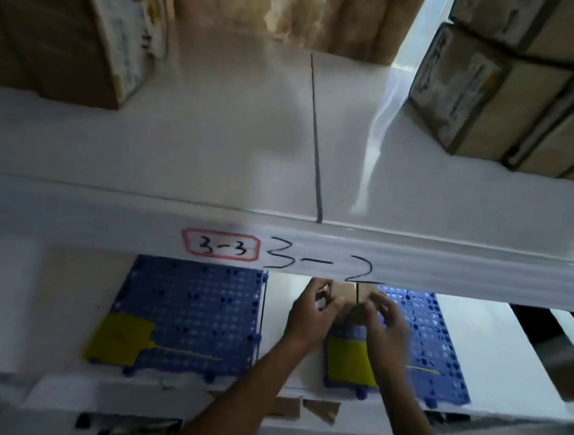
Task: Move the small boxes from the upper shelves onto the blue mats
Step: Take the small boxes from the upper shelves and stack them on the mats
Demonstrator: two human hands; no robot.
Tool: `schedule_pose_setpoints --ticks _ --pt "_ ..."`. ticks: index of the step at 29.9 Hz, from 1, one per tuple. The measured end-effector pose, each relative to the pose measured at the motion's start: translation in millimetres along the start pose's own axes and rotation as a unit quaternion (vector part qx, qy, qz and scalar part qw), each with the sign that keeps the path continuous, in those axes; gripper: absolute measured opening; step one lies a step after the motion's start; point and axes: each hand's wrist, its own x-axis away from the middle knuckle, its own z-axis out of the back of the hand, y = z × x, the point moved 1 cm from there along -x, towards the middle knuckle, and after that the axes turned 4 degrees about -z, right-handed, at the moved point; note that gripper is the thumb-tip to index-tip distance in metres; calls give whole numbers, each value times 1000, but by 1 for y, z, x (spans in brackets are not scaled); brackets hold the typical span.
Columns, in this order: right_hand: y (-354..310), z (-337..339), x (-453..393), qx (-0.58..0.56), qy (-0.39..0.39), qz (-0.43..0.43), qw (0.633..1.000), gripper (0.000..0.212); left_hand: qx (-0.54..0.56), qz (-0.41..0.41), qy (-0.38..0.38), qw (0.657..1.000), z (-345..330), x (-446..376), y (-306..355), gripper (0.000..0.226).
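Two blue perforated mats lie on the lower shelf, each with a yellow patch at its near left corner. The left mat is bare. Over the right mat both hands meet on small brown boxes, which sit partly hidden under the white shelf beam. My left hand grips the left box from its left side. My right hand is closed around the boxes on the right. On the upper shelf, cardboard boxes stand at the left and stacked at the right.
The white shelf beam marked "3-3" and "3-2" crosses the view just above the hands. A dark seam splits the white upper shelf surface. More brown cartons stand at the back centre. The image is blurred.
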Motion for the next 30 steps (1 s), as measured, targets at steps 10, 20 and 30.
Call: schedule_pose_setpoints --ticks 10,20,30 --pt "24 8 -47 -20 -74 -78 994 15 -16 73 30 997 -37 -12 -7 44" --pt "20 26 -37 -32 -108 -52 992 53 -47 37 18 998 -35 -13 -2 72" --pt "-55 19 124 29 -127 2 992 48 -38 -30 22 999 47 103 62 46"
